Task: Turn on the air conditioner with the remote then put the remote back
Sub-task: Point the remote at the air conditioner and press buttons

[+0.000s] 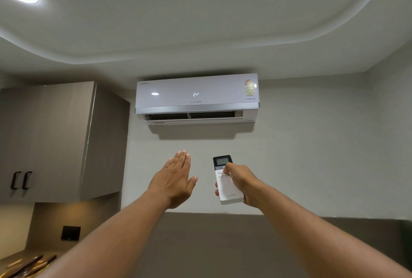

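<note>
Glossy, mirror-smooth plastic on the white wall-mounted air conditioner (pixel 197 96). Smooth white plastic on the slim remote (pixel 227 185); matt wood-grain laminate on the grey-brown cabinet (pixel 48 139).

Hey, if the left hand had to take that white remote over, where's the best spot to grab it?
Probably the remote's lower body near its logo, approached from its left edge. The right hand wraps it from the right, thumb on the upper buttons, leaving that side exposed. The left hand is open beside it.

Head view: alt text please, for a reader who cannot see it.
A right hand points a white remote up at a wall-mounted air conditioner showing 24, its vent open. The left hand is raised flat and empty beside it.
</note>
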`<state>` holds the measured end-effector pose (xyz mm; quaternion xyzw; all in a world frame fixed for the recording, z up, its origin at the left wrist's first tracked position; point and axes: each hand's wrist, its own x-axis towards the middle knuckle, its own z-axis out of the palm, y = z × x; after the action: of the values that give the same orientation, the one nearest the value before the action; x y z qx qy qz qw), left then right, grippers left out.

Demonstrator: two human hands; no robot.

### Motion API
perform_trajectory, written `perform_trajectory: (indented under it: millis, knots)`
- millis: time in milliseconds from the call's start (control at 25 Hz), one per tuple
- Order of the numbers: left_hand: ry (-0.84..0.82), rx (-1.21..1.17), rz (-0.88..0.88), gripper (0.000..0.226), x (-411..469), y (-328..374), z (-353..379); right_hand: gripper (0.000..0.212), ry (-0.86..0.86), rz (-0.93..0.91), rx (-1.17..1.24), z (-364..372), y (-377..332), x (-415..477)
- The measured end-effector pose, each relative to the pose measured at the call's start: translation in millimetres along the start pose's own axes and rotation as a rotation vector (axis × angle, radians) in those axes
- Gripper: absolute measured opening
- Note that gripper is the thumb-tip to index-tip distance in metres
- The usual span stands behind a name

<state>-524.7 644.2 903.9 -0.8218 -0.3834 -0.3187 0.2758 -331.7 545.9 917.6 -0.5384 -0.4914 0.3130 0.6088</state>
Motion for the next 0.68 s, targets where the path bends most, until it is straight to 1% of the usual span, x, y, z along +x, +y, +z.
perform_trajectory:
  millis: [320,680]
  knots:
    - [0.016,-0.02,-0.004,0.072,5.9,3.2,-5.7,0.023,0.011,0.006,-0.006,-0.6,1.7,-0.5]
    - [0.022,-0.012,-0.011,0.072,5.5,0.8,-6.5,0.025,0.014,-0.012,-0.028,1.2,0.1,1.0]
